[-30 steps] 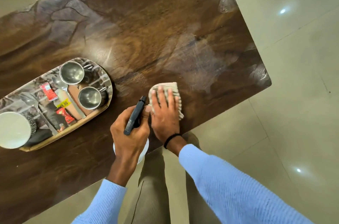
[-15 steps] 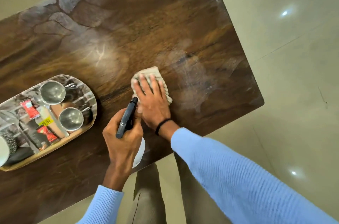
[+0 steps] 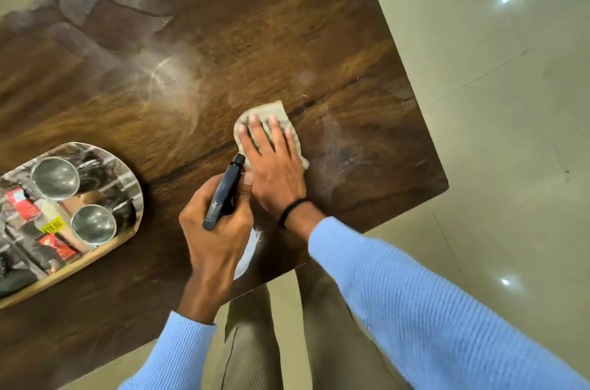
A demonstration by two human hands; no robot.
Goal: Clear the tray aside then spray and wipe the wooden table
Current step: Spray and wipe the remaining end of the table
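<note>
1. Head view: I look down on a dark wooden counter (image 3: 255, 38) with pale, cloudy smears on its surface.
2. My right hand (image 3: 274, 166) lies flat on a folded beige cloth (image 3: 271, 111), fingers (image 3: 255, 131) spread wide and pressing it onto the counter, near the counter's near edge.
3. My left hand (image 3: 217, 223), just left of the cloth and touching the right hand, has its fingers wrapped tightly around a spray bottle (image 3: 223, 195); the dark nozzle head points away from me, and a bit of white body shows below the hand.
4. The tray (image 3: 137, 198) sits well to the left of the cloth, at the picture's left edge, carrying two steel cups (image 3: 92, 225) and red sachets (image 3: 22, 206).
5. Both sleeves (image 3: 415, 309) are light blue.
</note>
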